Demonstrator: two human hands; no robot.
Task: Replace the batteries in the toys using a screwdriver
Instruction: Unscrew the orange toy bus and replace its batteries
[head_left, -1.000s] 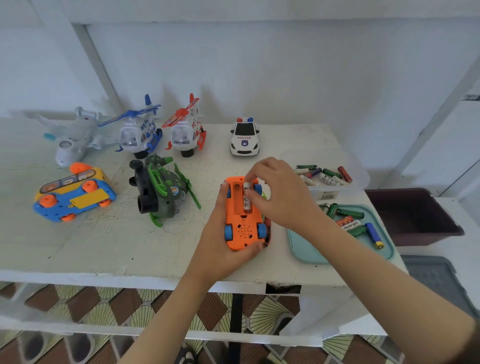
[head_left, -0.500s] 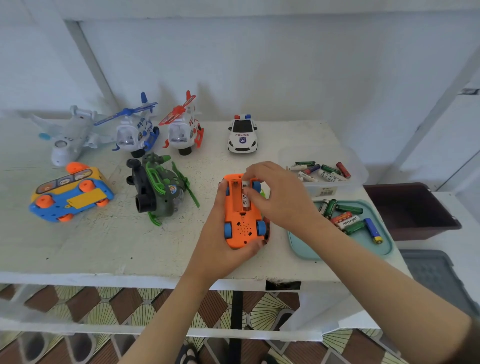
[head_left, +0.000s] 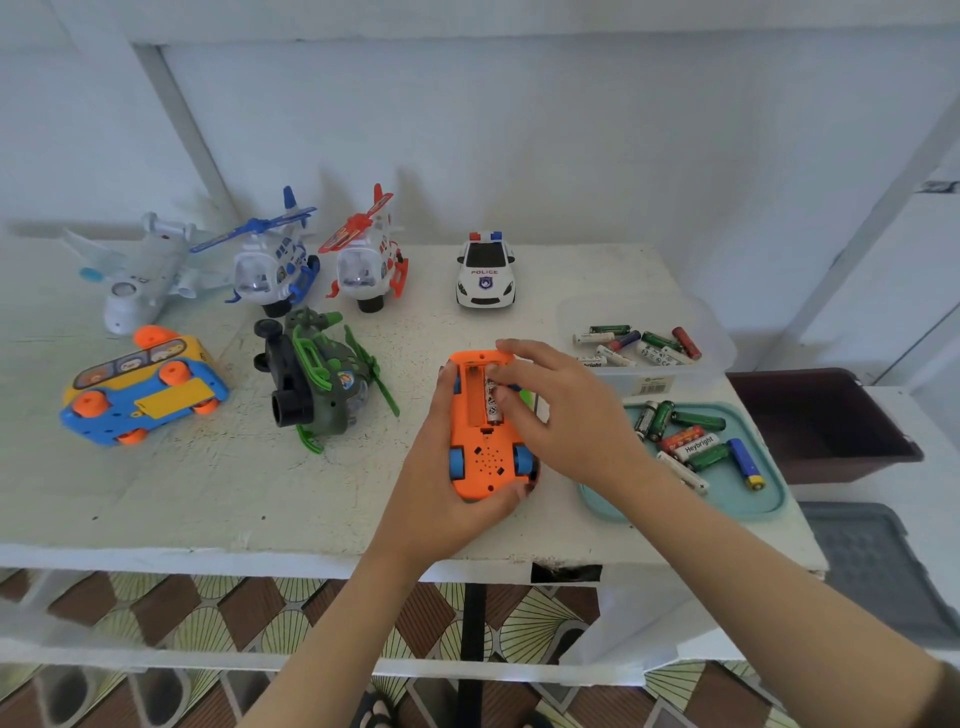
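Item in hand: orange toy car (head_left: 480, 457), belly up at the near middle of the worktop (head_left: 208, 483), its battery compartment (head_left: 474, 395) uncovered. My left hand (head_left: 441, 499) grips the car from the near left, thumb along its left flank and fingers curled under its near end. My right hand (head_left: 566, 415) has its fingers curled down onto one battery (head_left: 493, 400) lying in the right slot, pinching it; the left slot looks empty. Stock, right side: teal tray (head_left: 763, 499) near, holding loose batteries (head_left: 696, 447); clear tub (head_left: 717, 358) just beyond it, holding more. Which lot is fresh I cannot tell. Other toys, far and left: police car (head_left: 485, 275), red helicopter (head_left: 366, 260), blue helicopter (head_left: 270, 265), white plane (head_left: 140, 275), green helicopter (head_left: 322, 384) on its side, blue and yellow bus (head_left: 140, 395) overturned. Screwdriver: not in view. Step, by my judgement: cell exchange on the orange car, cover already off; whether this cell is going in or coming out cannot be read. Next move calls for a steady left-hand hold, the cell pressed flat against its spring contact with poles matched, then a second cell for the left slot, and the cover and screwdriver located.
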